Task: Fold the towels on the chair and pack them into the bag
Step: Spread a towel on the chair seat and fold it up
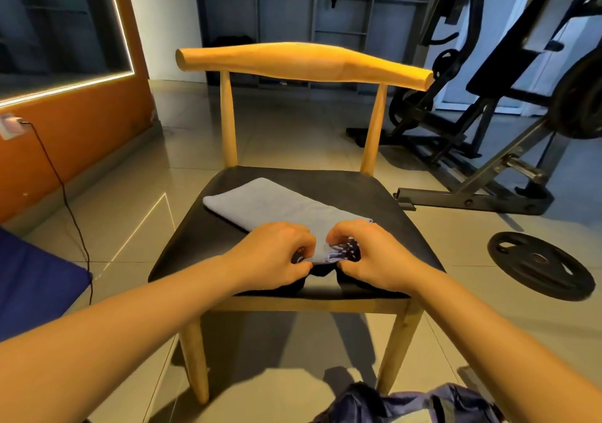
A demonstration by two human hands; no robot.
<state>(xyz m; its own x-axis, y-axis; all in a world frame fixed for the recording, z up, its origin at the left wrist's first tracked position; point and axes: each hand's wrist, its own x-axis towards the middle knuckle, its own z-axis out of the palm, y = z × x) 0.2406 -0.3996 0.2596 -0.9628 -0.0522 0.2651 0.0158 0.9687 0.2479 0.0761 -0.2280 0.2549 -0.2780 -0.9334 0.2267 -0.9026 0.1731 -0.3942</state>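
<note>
A light blue towel [260, 206] lies folded into a long strip on the black seat of a wooden chair [384, 207], running from the back left toward the front. My left hand [277, 253] and my right hand [368, 253] both pinch its near end, which has a dark patterned edge. The two hands are close together at the front of the seat. A dark cloth [321, 276] lies under the hands at the seat's front edge. A dark blue bag [410, 404] sits on the floor at the bottom right, below my right forearm.
A weight plate [540, 264] lies on the tiled floor right of the chair. Gym machines [508, 103] stand behind it. An orange wall [75, 129] with a cable is at left, and a blue cushion [32, 279] at the left edge.
</note>
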